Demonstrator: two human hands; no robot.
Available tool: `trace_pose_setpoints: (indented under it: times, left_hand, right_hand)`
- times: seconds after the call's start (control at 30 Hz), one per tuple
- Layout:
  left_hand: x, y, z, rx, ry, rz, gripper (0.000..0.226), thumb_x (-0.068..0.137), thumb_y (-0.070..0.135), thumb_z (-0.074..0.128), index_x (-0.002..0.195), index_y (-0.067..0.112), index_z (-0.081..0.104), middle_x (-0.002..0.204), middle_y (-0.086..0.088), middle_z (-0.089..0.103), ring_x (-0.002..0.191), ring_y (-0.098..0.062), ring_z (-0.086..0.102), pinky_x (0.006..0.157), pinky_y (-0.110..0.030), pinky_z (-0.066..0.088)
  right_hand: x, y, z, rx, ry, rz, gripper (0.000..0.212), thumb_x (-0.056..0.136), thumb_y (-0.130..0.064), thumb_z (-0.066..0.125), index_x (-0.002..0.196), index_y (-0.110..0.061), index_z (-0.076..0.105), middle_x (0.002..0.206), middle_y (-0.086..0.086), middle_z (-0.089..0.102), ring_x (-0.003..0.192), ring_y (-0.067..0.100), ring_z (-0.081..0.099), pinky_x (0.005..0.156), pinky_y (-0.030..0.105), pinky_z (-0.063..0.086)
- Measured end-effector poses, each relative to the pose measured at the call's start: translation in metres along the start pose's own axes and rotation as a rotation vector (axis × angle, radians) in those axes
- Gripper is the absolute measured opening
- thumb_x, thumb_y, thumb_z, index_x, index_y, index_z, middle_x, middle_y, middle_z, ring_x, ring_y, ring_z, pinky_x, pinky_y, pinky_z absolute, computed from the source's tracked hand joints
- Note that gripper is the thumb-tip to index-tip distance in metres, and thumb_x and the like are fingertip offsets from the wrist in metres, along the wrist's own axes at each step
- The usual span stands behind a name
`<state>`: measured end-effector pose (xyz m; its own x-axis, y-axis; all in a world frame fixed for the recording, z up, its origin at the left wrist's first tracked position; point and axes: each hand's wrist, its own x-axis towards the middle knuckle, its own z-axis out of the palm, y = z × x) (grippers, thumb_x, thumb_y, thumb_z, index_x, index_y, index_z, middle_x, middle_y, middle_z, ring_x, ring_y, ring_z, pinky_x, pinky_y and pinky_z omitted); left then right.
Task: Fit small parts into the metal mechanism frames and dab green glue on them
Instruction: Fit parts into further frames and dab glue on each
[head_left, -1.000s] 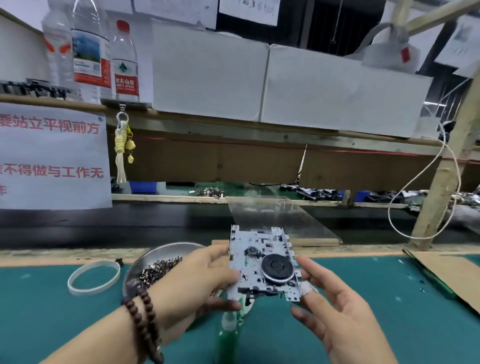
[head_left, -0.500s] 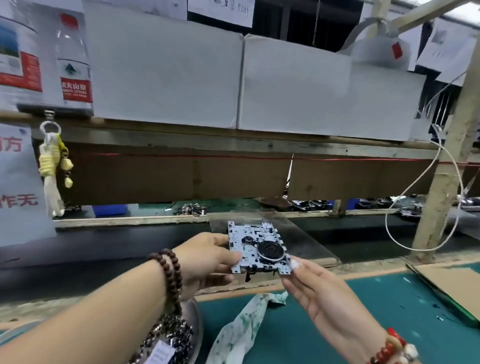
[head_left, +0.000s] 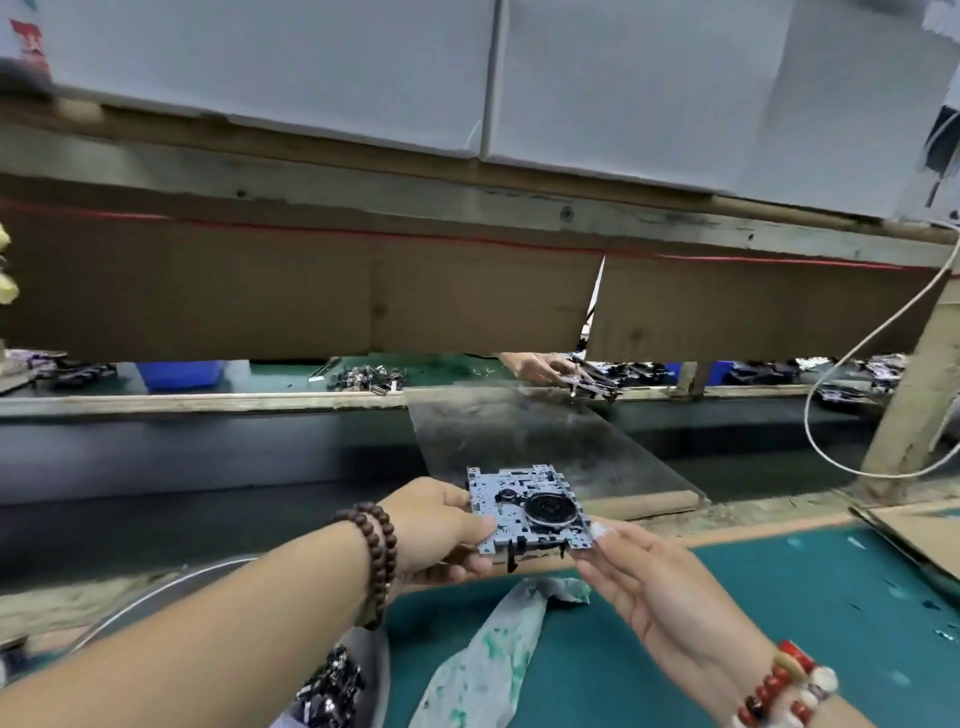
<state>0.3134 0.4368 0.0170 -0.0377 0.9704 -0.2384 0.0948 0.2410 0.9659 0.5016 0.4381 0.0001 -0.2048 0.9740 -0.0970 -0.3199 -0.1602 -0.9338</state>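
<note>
A perforated metal mechanism frame (head_left: 511, 506) with a black round wheel on it is held flat in the air above the far edge of the green mat (head_left: 779, 597). My left hand (head_left: 436, 525) pinches its left edge, thumb on top. My right hand (head_left: 644, 577) touches its right corner with the fingertips, palm up. A metal bowl (head_left: 156, 587) of small dark parts sits low at the left, mostly behind my left forearm. The glue bottle is out of view.
A green-stained cloth (head_left: 493, 644) lies on the mat below the frame. Beyond runs a dark conveyor belt (head_left: 208, 457) with a clear plastic sheet (head_left: 540, 441) sloping onto it. Another person's hand (head_left: 540, 366) works across the belt. Cardboard (head_left: 914, 535) lies at the right.
Both hands have carried the frame from close over the mat, near the bowl, forward and up toward the conveyor belt. The view has tilted up, and the green bottle has dropped out of view.
</note>
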Motion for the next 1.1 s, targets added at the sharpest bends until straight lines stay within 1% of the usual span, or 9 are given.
trace_pose_setpoints:
  times: [0.17,0.33,0.43,0.67,0.9,0.93,1.0,1.03,1.1]
  left_hand:
    - [0.023,0.0,0.005,0.036,0.026,0.005,0.057,0.091,0.009,0.057,0.141,0.004,0.03,0.095,-0.005,0.059,0.046,-0.004,0.061,0.041,-0.014,0.044]
    - [0.034,-0.012,0.008,0.033,0.074,-0.003,0.052,0.092,0.012,0.055,0.139,0.01,0.034,0.107,-0.005,0.06,0.047,-0.004,0.061,0.039,-0.014,0.043]
    - [0.037,-0.019,0.01,0.006,0.107,0.023,0.044,0.093,0.013,0.052,0.135,0.015,0.04,0.092,0.001,0.062,0.049,-0.004,0.061,0.038,-0.015,0.04]
    - [0.039,-0.028,0.012,0.061,0.097,0.086,0.037,0.093,0.008,0.05,0.128,0.019,0.043,0.086,-0.001,0.055,0.042,-0.005,0.056,0.036,-0.014,0.038]
    - [0.057,-0.015,0.006,0.075,0.105,0.032,0.037,0.093,0.007,0.052,0.129,0.002,0.044,0.052,-0.001,0.062,0.04,-0.008,0.048,0.037,-0.015,0.039]
    - [0.062,-0.008,0.004,0.065,0.113,0.035,0.038,0.093,0.007,0.051,0.129,-0.004,0.043,0.054,-0.003,0.062,0.041,-0.007,0.047,0.037,-0.014,0.039]
    - [0.07,0.011,0.001,-0.012,0.142,0.04,0.049,0.095,0.008,0.049,0.138,-0.004,0.031,0.083,-0.012,0.063,0.051,-0.007,0.056,0.041,-0.013,0.045]
    - [0.073,0.019,-0.001,-0.057,0.151,0.021,0.056,0.095,0.011,0.048,0.143,0.0,0.022,0.107,-0.015,0.059,0.069,-0.011,0.062,0.05,-0.016,0.051]
    - [0.073,0.026,-0.005,-0.066,0.158,0.005,0.062,0.096,0.018,0.047,0.148,0.011,0.013,0.143,-0.014,0.037,0.111,-0.024,0.055,0.076,-0.029,0.054]
  right_hand:
    - [0.02,0.002,-0.003,-0.051,0.056,0.028,0.018,0.091,0.001,0.051,0.083,-0.003,0.066,0.062,0.002,0.069,0.052,0.006,0.065,0.045,0.014,0.05]
    - [0.033,0.009,-0.009,-0.127,0.072,0.027,0.02,0.092,0.002,0.049,0.081,-0.005,0.065,0.054,-0.001,0.063,0.046,0.001,0.058,0.041,0.011,0.045]
    - [0.037,0.012,-0.011,-0.155,0.058,0.025,0.02,0.092,0.001,0.05,0.084,-0.006,0.066,0.055,-0.002,0.065,0.046,0.001,0.057,0.045,0.011,0.048]
    - [0.045,0.025,-0.017,-0.158,0.066,0.052,0.021,0.092,0.003,0.049,0.093,-0.007,0.067,0.074,0.007,0.066,0.063,0.012,0.055,0.048,0.014,0.05]
    - [0.075,0.014,-0.009,-0.195,0.098,0.036,0.014,0.092,0.0,0.051,0.094,-0.001,0.065,0.091,0.011,0.067,0.075,0.011,0.065,0.054,0.012,0.052]
    - [0.084,0.008,-0.006,-0.201,0.11,0.032,0.013,0.091,0.002,0.051,0.093,0.0,0.064,0.095,0.014,0.066,0.082,0.015,0.066,0.057,0.013,0.054]
    - [0.101,-0.005,0.005,-0.2,0.139,0.021,0.022,0.091,0.007,0.048,0.11,0.008,0.058,0.117,0.023,0.059,0.106,0.028,0.062,0.073,0.019,0.056]
    - [0.109,-0.009,0.01,-0.192,0.159,0.011,0.03,0.092,0.008,0.046,0.121,0.012,0.05,0.126,0.026,0.053,0.112,0.031,0.058,0.08,0.022,0.054]
    - [0.115,-0.009,0.017,-0.325,0.199,-0.026,0.043,0.093,0.001,0.049,0.135,0.008,0.039,0.134,0.024,0.048,0.102,0.025,0.059,0.087,0.027,0.052]
